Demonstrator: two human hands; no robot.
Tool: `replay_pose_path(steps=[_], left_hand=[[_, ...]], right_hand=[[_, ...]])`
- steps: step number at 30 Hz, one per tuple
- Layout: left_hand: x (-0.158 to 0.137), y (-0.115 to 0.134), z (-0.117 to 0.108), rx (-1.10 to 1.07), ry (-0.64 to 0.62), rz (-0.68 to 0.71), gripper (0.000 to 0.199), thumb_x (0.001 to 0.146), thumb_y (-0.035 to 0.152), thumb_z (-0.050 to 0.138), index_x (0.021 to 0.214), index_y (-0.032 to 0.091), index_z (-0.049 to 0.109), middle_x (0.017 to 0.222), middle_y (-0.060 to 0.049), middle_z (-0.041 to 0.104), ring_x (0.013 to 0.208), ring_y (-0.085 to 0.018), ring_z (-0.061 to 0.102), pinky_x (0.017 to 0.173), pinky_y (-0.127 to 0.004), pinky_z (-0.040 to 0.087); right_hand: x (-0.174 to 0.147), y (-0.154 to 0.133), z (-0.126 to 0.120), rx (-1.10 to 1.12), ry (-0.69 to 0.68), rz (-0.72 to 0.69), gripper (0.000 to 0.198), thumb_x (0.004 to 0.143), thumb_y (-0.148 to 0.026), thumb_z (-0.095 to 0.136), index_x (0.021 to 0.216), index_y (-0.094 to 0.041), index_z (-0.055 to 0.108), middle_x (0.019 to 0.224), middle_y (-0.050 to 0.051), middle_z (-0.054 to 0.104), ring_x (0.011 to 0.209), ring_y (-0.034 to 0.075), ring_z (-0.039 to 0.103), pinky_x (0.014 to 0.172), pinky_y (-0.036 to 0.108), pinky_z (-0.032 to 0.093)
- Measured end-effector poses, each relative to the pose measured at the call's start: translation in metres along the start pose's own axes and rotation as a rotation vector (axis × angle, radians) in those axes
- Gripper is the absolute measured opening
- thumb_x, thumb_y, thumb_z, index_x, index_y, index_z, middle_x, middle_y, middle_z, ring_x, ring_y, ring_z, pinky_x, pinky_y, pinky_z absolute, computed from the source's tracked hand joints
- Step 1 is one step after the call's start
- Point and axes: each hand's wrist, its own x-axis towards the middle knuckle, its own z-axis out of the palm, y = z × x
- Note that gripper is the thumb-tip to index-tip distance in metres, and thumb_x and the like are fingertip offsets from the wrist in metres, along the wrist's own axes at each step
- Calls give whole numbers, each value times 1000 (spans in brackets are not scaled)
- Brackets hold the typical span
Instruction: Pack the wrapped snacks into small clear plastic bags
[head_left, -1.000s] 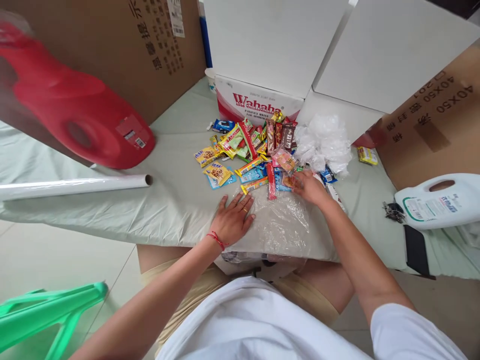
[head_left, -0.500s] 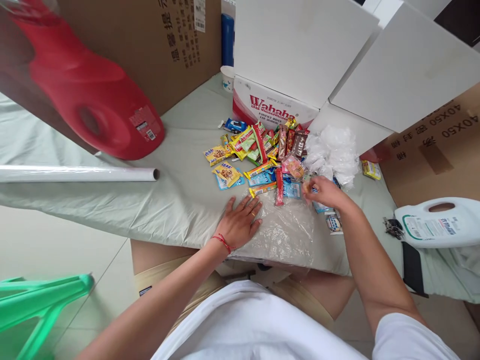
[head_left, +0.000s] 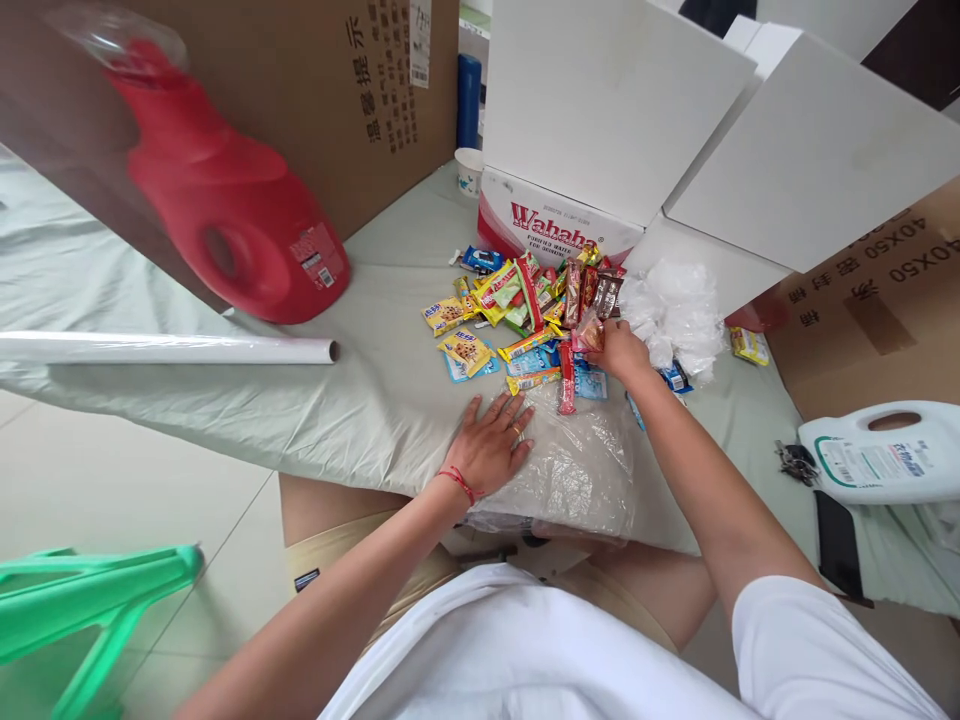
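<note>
My left hand [head_left: 491, 445] lies flat with its fingers spread on a clear plastic bag [head_left: 574, 460] at the table's front edge. At the right side of the snack heap, my right hand [head_left: 624, 352] has its fingers closed on a pink snack packet [head_left: 588, 334]; the thumb and fingertips are partly hidden. Around that packet are a red wrapped bar [head_left: 566, 380], blue packets [head_left: 591, 382], brown wrapped bars [head_left: 574, 290] and yellow wrapped sticks [head_left: 534, 380]. Yellow cookie packets [head_left: 465, 350] lie at the heap's left.
Crumpled clear bags [head_left: 679, 310] sit right of the heap, before a Wahaha carton [head_left: 559, 225] and white boxes [head_left: 585, 100]. A red jug [head_left: 247, 220] and a white roll [head_left: 165, 348] are at left. Right are a white bottle [head_left: 885, 460], keys [head_left: 796, 462] and a phone [head_left: 838, 540].
My right hand has moved left and farther from me, from the heap's right edge onto the pink packet. My left hand stays on the bag. The view has shifted slightly.
</note>
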Motion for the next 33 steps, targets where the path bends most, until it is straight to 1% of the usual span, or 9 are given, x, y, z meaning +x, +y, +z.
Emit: replay_pose_path(steps=[4, 8, 11, 14, 17, 20, 23, 26, 33], left_hand=[[0, 0, 1, 15, 22, -4, 55, 106, 49, 34, 156, 30, 48, 168, -6, 40, 157, -33, 33, 127, -68, 18], [1, 0, 1, 6, 17, 8, 57, 106, 53, 34, 157, 31, 47, 168, -6, 40, 157, -34, 33, 127, -70, 16], [1, 0, 1, -11, 23, 3, 57, 106, 52, 34, 157, 30, 48, 168, -7, 40, 156, -34, 35, 127, -70, 15], [1, 0, 1, -19, 23, 2, 56, 107, 49, 32, 156, 29, 49, 167, -7, 40, 156, -33, 35, 127, -70, 14], [1, 0, 2, -15, 11, 0, 55, 108, 43, 26, 156, 27, 49, 168, -7, 39, 157, -32, 34, 126, -71, 15], [1, -1, 2, -5, 12, 4, 54, 109, 39, 25, 157, 28, 48, 168, -6, 39, 157, -33, 34, 126, -71, 15], [1, 0, 1, 4, 14, 4, 53, 108, 38, 29, 157, 30, 48, 167, -6, 40, 156, -33, 34, 126, -71, 17], [2, 1, -2, 19, -5, -2, 53, 107, 36, 32, 157, 30, 48, 167, -7, 40, 156, -34, 36, 124, -72, 20], [3, 1, 0, 62, -13, 3, 53, 107, 35, 30, 157, 29, 48, 168, -7, 39, 156, -34, 36, 124, -72, 21]], right_hand=[[-2, 14, -5, -32, -22, 18, 54, 86, -40, 74, 131, -17, 57, 126, 19, 68, 109, 34, 69, 84, 37, 51], [-16, 34, -25, 15, 5, 39, 43, 84, -42, 72, 119, -20, 62, 113, 15, 74, 99, 32, 69, 73, 33, 45], [-46, 44, -42, 76, 90, 13, 41, 83, -48, 72, 111, -20, 62, 107, 12, 74, 90, 29, 67, 66, 30, 39], [-91, 39, -50, 176, -15, -138, 40, 80, -48, 75, 106, -21, 60, 97, 7, 72, 80, 24, 64, 65, 28, 37], [-137, 16, -41, 202, -248, -327, 34, 80, -42, 77, 103, -22, 61, 96, 5, 72, 78, 21, 63, 64, 28, 37], [-165, -14, -22, 128, -341, -407, 35, 85, -39, 74, 113, -21, 63, 110, 8, 72, 91, 24, 67, 68, 29, 39], [-174, -32, -4, 88, -356, -411, 50, 89, -40, 73, 132, -20, 58, 130, 12, 65, 102, 27, 69, 74, 31, 45], [-175, -31, 4, 149, -327, -414, 64, 90, -43, 74, 146, -23, 49, 143, 12, 58, 108, 28, 69, 80, 33, 48], [-178, -28, 3, 143, -273, -374, 36, 98, -43, 61, 127, -22, 59, 127, 9, 66, 100, 27, 71, 74, 32, 49]])
